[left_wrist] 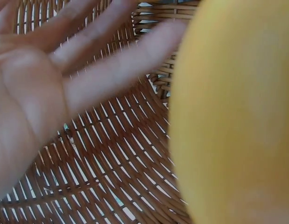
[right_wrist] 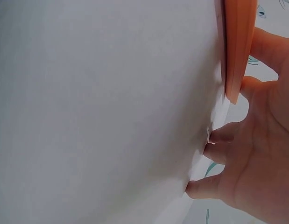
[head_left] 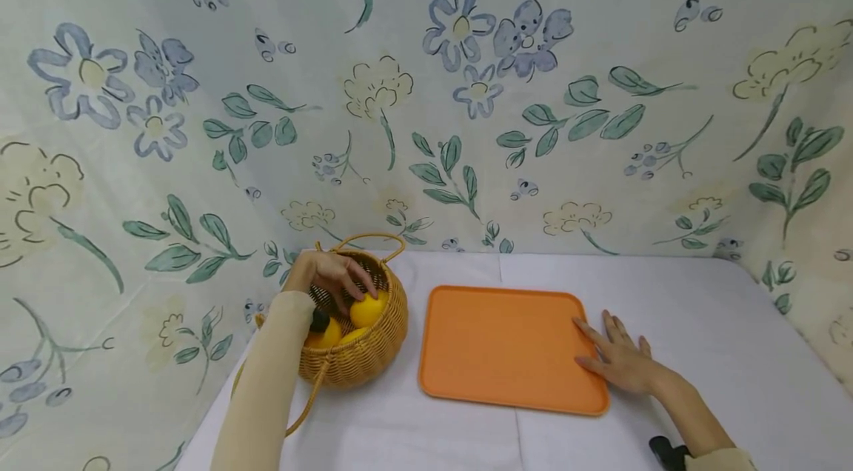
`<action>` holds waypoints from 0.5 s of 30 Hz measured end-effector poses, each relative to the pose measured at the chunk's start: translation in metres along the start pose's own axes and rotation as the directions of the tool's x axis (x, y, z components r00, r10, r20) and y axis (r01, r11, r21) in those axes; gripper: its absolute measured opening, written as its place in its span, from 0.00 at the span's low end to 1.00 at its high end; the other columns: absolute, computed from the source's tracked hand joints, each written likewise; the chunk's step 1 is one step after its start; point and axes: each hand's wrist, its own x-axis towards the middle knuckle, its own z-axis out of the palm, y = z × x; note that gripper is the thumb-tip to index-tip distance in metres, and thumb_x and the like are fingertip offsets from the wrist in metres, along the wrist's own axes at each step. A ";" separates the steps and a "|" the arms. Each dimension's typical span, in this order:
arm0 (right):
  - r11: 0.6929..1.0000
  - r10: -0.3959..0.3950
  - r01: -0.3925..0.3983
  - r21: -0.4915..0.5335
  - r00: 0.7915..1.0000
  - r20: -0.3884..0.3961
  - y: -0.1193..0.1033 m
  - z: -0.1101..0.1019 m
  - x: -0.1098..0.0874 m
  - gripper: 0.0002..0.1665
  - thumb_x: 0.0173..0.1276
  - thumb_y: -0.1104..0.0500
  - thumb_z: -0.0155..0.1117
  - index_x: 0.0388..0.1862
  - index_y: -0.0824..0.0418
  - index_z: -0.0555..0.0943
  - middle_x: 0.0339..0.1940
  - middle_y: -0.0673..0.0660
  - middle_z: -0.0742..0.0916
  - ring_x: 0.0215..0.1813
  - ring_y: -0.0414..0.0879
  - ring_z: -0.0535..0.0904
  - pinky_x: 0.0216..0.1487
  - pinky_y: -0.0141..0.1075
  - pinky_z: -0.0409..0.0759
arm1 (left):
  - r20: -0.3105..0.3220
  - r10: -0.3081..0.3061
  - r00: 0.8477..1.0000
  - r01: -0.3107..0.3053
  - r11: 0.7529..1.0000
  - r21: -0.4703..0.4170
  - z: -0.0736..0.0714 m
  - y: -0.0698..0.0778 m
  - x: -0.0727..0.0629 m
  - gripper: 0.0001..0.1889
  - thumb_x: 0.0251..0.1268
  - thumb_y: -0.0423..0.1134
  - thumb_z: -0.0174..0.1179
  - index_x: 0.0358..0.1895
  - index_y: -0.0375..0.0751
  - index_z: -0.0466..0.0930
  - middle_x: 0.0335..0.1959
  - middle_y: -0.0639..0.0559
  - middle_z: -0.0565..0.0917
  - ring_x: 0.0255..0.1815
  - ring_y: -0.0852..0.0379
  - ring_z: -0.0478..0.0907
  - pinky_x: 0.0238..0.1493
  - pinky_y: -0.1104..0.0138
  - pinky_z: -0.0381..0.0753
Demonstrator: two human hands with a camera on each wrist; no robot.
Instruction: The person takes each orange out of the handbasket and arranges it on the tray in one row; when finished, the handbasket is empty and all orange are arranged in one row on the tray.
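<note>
The orange tray lies flat just left of the right fingers, which are spread and released, two resting on its edge, the others on the surface. Uneven pressure there could tip the tray or slide it toward the basket. The wicker basket surrounds the left fingers; its rounded belly might rock if the forearm bore on the rim. Those fingers are extended, closed on nothing, with a tip touching the upper yellow fruit; so slight a contact could let the smooth skin slip and the fruit roll deeper.

Of the rest, the floral cloth hangs beyond both sets of fingers. The basket's wall stands between the left fingers and the tray, so a low sideways exit would strike it. A near handle droops below the left fingers, and a far handle arches beyond them; either could snag a sleeve. Further yellow fruit sits beneath the left fingers, crowding them.
</note>
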 end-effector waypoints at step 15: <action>1.000 -0.004 0.004 0.000 1.000 0.003 -0.001 0.000 -0.001 0.52 0.75 0.33 0.58 0.83 0.62 0.55 0.79 0.85 0.39 0.79 0.84 0.30 0.66 0.84 0.23 | -0.004 -0.009 1.000 0.009 0.999 0.040 -0.001 -0.001 0.002 0.09 0.72 0.28 0.61 0.45 0.45 0.88 0.54 0.47 0.84 0.54 0.52 0.81 0.58 0.51 0.86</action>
